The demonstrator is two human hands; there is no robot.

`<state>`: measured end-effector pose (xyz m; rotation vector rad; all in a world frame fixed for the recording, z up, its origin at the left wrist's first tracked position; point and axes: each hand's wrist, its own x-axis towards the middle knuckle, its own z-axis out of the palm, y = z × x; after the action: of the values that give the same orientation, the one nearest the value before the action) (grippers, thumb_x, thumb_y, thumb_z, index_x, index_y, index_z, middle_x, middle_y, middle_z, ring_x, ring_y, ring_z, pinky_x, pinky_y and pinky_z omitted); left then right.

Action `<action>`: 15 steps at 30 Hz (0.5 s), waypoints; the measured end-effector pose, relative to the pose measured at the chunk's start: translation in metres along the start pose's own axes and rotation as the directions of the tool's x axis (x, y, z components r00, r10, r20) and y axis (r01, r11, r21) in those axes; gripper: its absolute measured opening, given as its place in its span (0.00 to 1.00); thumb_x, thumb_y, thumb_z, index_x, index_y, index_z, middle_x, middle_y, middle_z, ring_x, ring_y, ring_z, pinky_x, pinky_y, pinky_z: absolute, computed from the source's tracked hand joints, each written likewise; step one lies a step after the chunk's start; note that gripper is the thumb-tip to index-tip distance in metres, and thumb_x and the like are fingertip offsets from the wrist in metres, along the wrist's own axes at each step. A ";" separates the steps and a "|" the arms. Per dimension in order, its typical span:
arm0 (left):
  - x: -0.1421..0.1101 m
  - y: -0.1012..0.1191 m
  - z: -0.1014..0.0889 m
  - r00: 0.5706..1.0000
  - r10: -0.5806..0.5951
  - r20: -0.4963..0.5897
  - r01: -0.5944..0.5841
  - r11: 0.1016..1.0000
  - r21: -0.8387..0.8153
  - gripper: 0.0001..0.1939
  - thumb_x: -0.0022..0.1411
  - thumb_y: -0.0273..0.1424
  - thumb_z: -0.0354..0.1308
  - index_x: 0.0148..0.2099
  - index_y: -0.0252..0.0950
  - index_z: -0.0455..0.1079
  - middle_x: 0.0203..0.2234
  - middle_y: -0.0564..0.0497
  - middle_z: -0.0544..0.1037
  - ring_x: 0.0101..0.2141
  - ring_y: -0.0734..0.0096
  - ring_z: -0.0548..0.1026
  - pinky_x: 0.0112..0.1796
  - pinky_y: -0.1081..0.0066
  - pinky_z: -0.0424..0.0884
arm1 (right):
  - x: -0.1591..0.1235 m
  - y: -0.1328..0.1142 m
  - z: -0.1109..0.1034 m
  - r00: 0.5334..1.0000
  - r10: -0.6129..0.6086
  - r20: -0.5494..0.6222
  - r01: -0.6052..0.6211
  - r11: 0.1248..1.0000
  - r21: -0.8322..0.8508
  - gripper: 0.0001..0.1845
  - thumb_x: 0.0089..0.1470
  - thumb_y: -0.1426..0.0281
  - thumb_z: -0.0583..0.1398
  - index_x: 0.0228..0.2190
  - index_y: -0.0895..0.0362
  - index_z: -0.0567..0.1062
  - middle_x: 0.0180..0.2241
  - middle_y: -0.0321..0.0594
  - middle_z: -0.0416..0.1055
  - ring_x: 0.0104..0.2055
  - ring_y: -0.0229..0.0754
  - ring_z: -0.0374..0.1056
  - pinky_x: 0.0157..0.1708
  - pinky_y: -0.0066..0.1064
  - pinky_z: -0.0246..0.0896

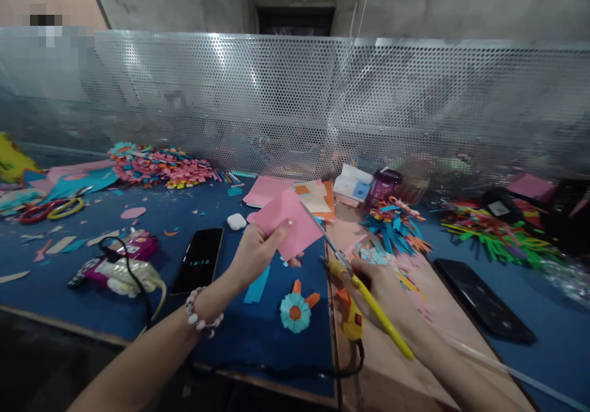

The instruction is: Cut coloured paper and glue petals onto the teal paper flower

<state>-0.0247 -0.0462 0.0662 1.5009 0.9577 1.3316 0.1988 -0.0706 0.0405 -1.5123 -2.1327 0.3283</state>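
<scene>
Between thumb and fingers, my left hand (262, 249) pinches a square of pink paper (286, 221), held up above the table. My right hand (375, 289) is closed round the yellow handles of a pair of scissors (385, 320). The scissor blades point up and left, and they meet the paper's upper right edge. Below the paper lies a blue paper flower (295, 312) with an orange centre and two orange strips. A blue paper strip (257, 285) rests to its left. Under my right hand is a yellow glue gun (353, 321) with a black cord.
A phone (198, 261) and a white earbud case (236, 222) lie left of centre. Stacked paper sheets (318, 195) sit behind. Piles of cut paper (161, 167) and red-handled scissors (41, 211) are at left. Another dark phone (483, 301) lies right. A perforated metal screen (286, 104) borders the back.
</scene>
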 end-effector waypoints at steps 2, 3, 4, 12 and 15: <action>-0.001 0.001 0.000 1.000 -0.003 0.002 0.003 1.000 0.011 0.22 0.60 0.41 0.51 0.28 0.29 0.75 0.16 0.46 0.76 0.19 0.67 0.75 0.25 0.71 0.73 | 0.000 0.000 0.000 1.000 0.000 0.011 0.000 1.000 0.010 0.11 0.49 0.68 0.51 0.18 0.56 0.60 0.15 0.33 0.59 0.17 0.33 0.54 0.18 0.25 0.43; -0.001 0.001 0.000 1.000 -0.005 0.012 0.005 1.000 0.009 0.21 0.61 0.41 0.51 0.28 0.29 0.75 0.16 0.46 0.77 0.19 0.67 0.75 0.25 0.71 0.73 | 0.000 0.000 -0.001 1.000 0.001 0.012 -0.001 1.000 0.017 0.11 0.49 0.68 0.51 0.18 0.56 0.60 0.15 0.33 0.59 0.17 0.33 0.54 0.18 0.25 0.44; 0.000 0.001 0.000 1.000 -0.005 0.023 0.005 1.000 0.007 0.21 0.61 0.41 0.51 0.28 0.29 0.75 0.16 0.46 0.77 0.19 0.67 0.75 0.24 0.71 0.73 | 0.000 0.001 -0.001 1.000 0.002 0.011 -0.002 1.000 0.024 0.11 0.49 0.68 0.51 0.18 0.56 0.60 0.15 0.33 0.59 0.17 0.33 0.53 0.18 0.25 0.44; 0.003 0.000 -0.002 0.999 -0.009 0.033 0.008 1.000 0.012 0.20 0.61 0.40 0.51 0.30 0.27 0.73 0.15 0.47 0.76 0.17 0.68 0.74 0.24 0.71 0.73 | 0.001 0.000 0.002 0.999 0.021 0.024 -0.023 0.994 0.109 0.09 0.50 0.66 0.53 0.22 0.56 0.62 0.17 0.31 0.57 0.19 0.32 0.53 0.19 0.24 0.47; 0.005 -0.001 -0.002 0.999 -0.002 0.041 0.002 1.000 0.004 0.19 0.61 0.40 0.51 0.33 0.27 0.72 0.16 0.47 0.76 0.16 0.68 0.73 0.22 0.70 0.73 | 0.000 0.000 0.004 0.998 0.036 0.054 -0.043 0.989 0.144 0.10 0.51 0.64 0.52 0.23 0.56 0.62 0.19 0.32 0.59 0.20 0.33 0.54 0.19 0.24 0.48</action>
<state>-0.0263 -0.0413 0.0667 1.5244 0.9364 1.2938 0.1967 -0.0700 0.0373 -1.4787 -2.0716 0.5301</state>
